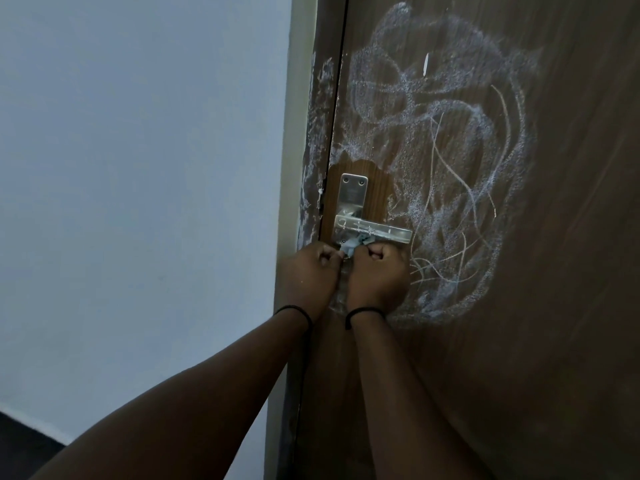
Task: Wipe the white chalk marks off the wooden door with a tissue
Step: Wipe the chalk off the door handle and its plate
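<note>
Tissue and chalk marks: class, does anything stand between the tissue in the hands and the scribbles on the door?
Only the metal handle, just above the tissue. Right of it, nothing visible blocks the chalk marks on the door.

Both forearms were bare, with no sleeves in view. A thin black band (pixel 293 311) circled the wrist just below the left hand (pixel 308 273), and a matching black band (pixel 363 314) sat just below the right hand (pixel 379 275).
</note>
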